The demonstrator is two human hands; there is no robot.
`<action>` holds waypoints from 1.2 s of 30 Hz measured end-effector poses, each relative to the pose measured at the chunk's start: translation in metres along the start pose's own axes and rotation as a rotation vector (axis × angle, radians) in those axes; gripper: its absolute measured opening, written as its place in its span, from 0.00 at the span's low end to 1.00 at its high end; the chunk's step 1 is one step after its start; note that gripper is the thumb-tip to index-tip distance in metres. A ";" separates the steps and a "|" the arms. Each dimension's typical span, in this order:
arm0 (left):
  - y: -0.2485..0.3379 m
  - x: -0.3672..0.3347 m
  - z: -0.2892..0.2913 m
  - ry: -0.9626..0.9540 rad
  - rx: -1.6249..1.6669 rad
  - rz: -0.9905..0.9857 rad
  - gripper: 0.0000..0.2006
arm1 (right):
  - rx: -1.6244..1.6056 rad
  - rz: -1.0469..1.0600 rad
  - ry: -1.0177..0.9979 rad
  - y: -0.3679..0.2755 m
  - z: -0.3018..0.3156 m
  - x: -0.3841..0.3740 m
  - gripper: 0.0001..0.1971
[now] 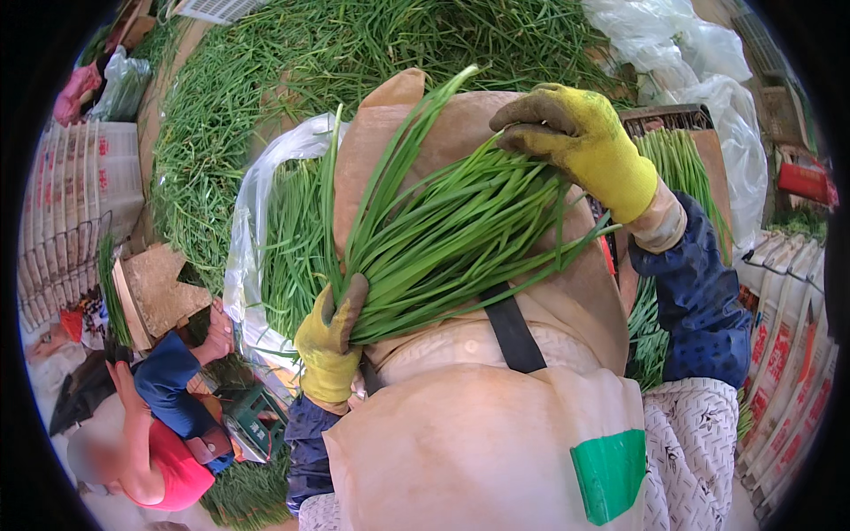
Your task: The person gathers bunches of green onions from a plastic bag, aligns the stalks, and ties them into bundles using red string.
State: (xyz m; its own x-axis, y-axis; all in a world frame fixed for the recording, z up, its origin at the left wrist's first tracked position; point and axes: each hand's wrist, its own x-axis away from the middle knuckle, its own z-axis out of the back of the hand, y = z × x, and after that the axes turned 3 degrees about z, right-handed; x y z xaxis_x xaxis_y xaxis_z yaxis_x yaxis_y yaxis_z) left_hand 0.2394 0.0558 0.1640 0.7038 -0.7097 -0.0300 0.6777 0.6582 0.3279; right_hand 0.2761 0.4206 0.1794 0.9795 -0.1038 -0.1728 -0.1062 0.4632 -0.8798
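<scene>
A loose bunch of garlic chives (pixel 460 221) lies fanned across my lap, over a brown apron (pixel 390 115). At its left end, my left hand (pixel 332 341), in a yellow work glove with dirty fingers, is closed round the gathered leaves. My right hand (pixel 575 142), gloved the same way, has its fingers pressed together on leaf ends at the upper right of the bunch. Its palm side is partly hidden. More chives (pixel 297 230) lie in a clear plastic bag (pixel 252 212) just left of my lap. Another stack of chives (pixel 673 159) rests to my right.
A broad heap of loose green leaves (pixel 398 44) covers the floor ahead. White plastic crates (pixel 88 177) stand at left, with more crates (pixel 788 354) at right. A co-worker in a pink top (pixel 177 469) sits at lower left beside a green crate (pixel 252 420). Plastic sheeting (pixel 673 40) lies far right.
</scene>
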 end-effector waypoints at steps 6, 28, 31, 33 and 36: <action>-0.002 0.006 0.002 -0.013 0.013 0.057 0.36 | -0.009 -0.197 0.311 0.023 0.025 0.003 0.08; 0.008 -0.008 0.031 -0.133 0.093 0.095 0.37 | 0.983 -0.280 0.306 0.086 0.106 0.044 0.15; 0.010 -0.023 0.063 -0.231 0.061 0.091 0.42 | 0.965 -0.109 0.461 0.020 0.082 0.049 0.18; 0.015 -0.034 0.094 -0.199 0.120 0.143 0.39 | -0.141 -0.379 -0.101 -0.050 0.049 0.044 0.15; 0.017 -0.064 0.146 -0.294 0.250 0.205 0.35 | -0.291 0.590 -0.629 -0.068 -0.013 0.035 0.16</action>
State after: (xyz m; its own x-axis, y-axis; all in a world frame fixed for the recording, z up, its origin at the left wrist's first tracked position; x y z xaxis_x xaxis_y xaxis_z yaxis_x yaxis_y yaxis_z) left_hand 0.1751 0.0756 0.3097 0.7035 -0.6356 0.3181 0.4320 0.7378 0.5187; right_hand 0.3156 0.3744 0.2273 0.6557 0.6191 -0.4321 -0.5755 0.0394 -0.8168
